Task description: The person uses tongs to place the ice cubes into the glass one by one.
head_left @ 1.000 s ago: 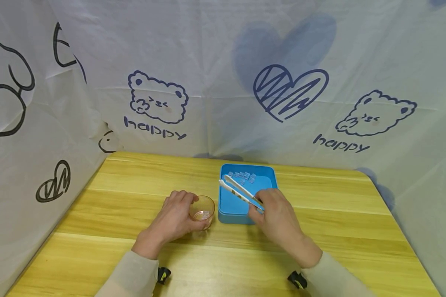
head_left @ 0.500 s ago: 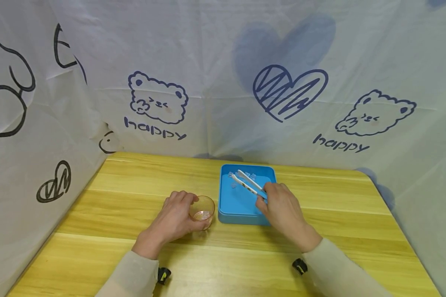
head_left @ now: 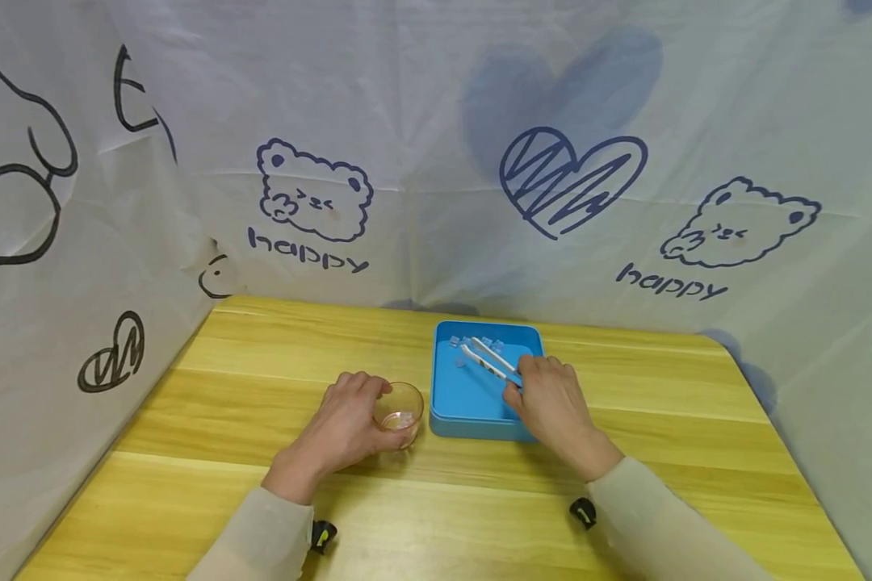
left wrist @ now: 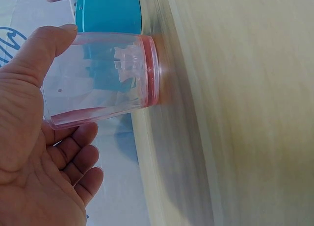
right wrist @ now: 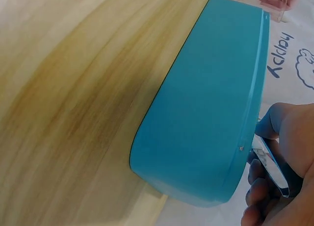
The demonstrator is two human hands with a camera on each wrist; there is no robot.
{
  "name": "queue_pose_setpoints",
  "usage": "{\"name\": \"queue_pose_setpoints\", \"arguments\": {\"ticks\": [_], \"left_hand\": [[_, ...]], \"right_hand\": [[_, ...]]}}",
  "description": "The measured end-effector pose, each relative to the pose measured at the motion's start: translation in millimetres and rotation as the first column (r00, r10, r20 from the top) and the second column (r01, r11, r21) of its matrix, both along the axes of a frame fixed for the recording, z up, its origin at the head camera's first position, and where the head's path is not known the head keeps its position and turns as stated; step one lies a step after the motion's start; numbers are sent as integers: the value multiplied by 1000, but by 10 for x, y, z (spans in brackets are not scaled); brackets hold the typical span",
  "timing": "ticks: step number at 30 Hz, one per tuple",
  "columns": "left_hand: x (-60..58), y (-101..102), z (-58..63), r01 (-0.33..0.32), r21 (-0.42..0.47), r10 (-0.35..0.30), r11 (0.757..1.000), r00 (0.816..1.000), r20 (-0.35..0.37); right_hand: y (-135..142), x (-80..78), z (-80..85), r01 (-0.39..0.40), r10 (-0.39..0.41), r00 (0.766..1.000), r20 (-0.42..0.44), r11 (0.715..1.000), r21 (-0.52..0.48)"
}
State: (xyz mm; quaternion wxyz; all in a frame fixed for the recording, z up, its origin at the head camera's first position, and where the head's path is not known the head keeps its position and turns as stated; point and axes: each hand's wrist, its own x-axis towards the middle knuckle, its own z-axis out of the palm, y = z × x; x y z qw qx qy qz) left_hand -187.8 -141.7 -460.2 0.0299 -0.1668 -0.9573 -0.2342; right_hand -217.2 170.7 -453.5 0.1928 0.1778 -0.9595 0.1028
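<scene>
My left hand (head_left: 341, 424) grips a clear, orange-tinted cup (head_left: 400, 395) standing upright on the table. In the left wrist view, thumb and fingers lie on either side of the cup (left wrist: 78, 84), and a few clear pieces (left wrist: 128, 64) rest at its bottom. My right hand (head_left: 558, 407) holds white-and-blue tongs (head_left: 496, 371) over a shallow blue box (head_left: 465, 399). The tong tips are down among several small clear cubes (head_left: 454, 342) at the box's far side; whether they pinch one is too small to tell. The box wall (right wrist: 201, 93) hides the tips in the right wrist view.
The cup stands just left of the box on a wooden table (head_left: 436, 516). A white cloth (head_left: 436, 242) with bear and heart drawings hangs behind the table and along its sides.
My right hand has moved the tongs right and slightly away from me, bringing their tips from the box's left rim in among the cubes. My left hand and the cup stay put.
</scene>
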Motion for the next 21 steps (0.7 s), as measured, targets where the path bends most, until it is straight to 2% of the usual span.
{"name": "queue_pose_setpoints", "arguments": {"ticks": [11, 21], "left_hand": [[-1, 9, 12, -4, -4, 4, 1000, 1000, 16], [12, 8, 14, -15, 2, 15, 1000, 1000, 22]], "right_hand": [[-50, -85, -48, -20, 19, 998, 63, 1000, 8], [-147, -108, -60, 0, -3, 991, 131, 1000, 28]]}}
